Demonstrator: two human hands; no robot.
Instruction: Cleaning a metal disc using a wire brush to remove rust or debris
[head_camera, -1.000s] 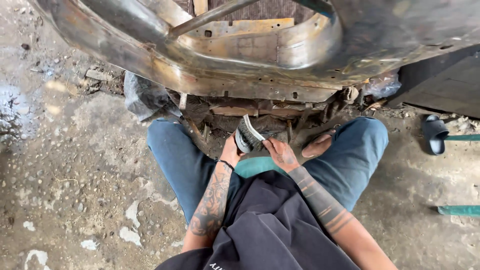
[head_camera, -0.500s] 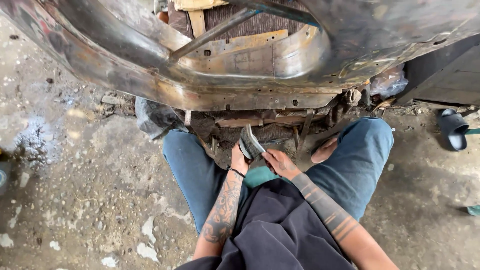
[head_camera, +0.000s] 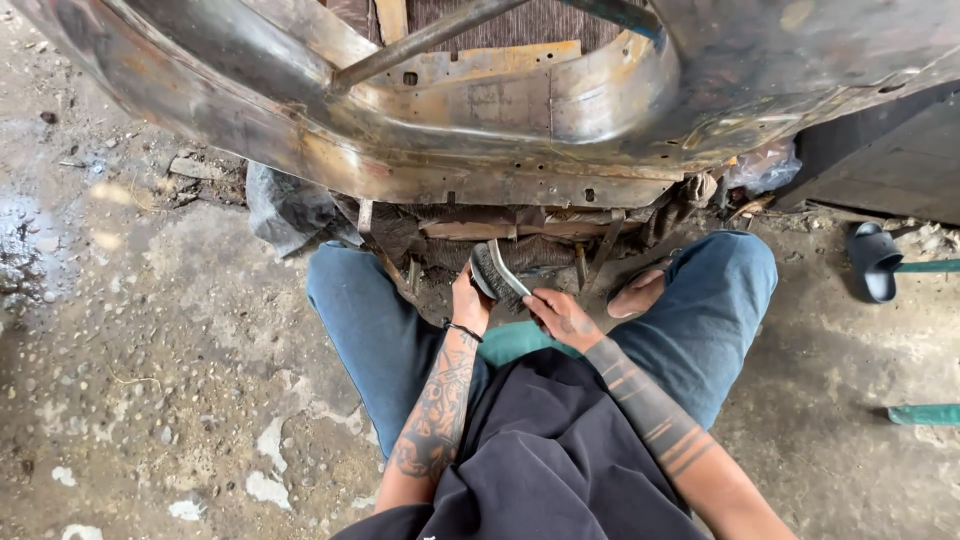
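I see my left hand (head_camera: 468, 300) and right hand (head_camera: 560, 315) both clenched on the wire brush (head_camera: 492, 272), pressed under the rusty metal panel's (head_camera: 500, 130) near edge, most rust seemingly left.

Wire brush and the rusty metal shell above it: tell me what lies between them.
In the head view, between the wire brush and the rusty metal shell sits a dark, grimy crossbar with hanging brackets; both hands, left and right, hold the brush.

Soft, even daylight; faint glare on the wet floor (head_camera: 40, 250) at left; edges bend slightly; focus stays sharp.
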